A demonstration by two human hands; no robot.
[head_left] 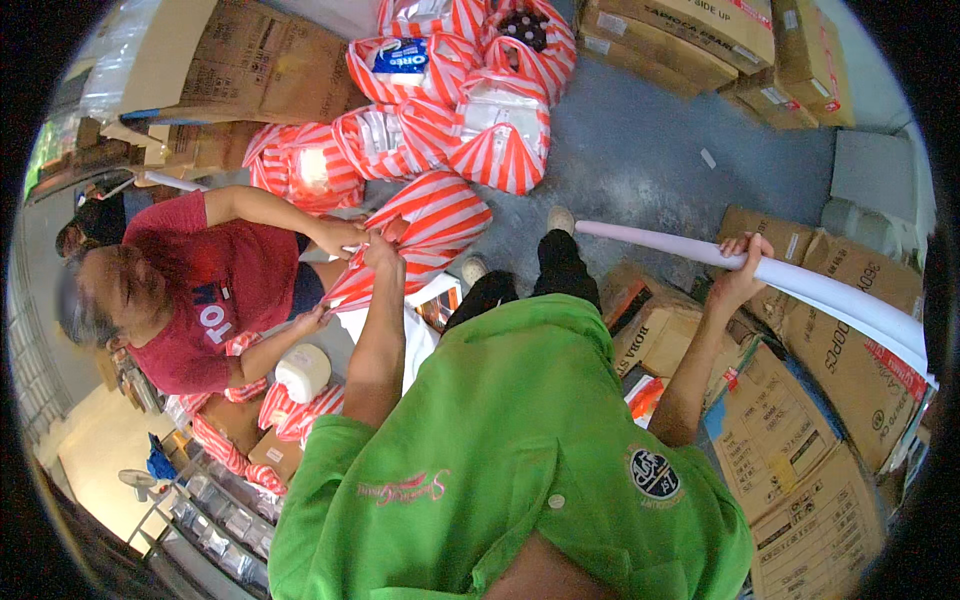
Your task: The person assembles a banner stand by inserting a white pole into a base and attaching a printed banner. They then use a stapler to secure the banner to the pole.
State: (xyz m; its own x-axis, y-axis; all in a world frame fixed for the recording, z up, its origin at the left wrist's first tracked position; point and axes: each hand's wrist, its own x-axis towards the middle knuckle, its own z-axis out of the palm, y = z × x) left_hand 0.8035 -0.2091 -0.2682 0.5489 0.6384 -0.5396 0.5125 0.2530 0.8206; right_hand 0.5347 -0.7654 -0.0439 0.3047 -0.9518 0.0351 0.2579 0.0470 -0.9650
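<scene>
My left hand (383, 254) is closed on the gathered top of a red-and-white striped plastic bag (447, 218). A co-worker in a dark red shirt (222, 300) also grips that bag, with one hand right beside mine and the other lower down. The bag looks full, but its contents are hidden. Out to the right, my right hand (745, 262) is wrapped round a long white roll (840, 287), which looks like rolled paper or sheet. Its narrow end points toward my shoe, and its far end reaches the right rim of the view.
Several filled striped bags (500, 135) stand on the grey floor ahead. Cardboard cartons (690, 45) are stacked at the far right, with more cartons (790, 440) close on my right. A white plastic jar (302, 373) is among striped bags below the co-worker's arm.
</scene>
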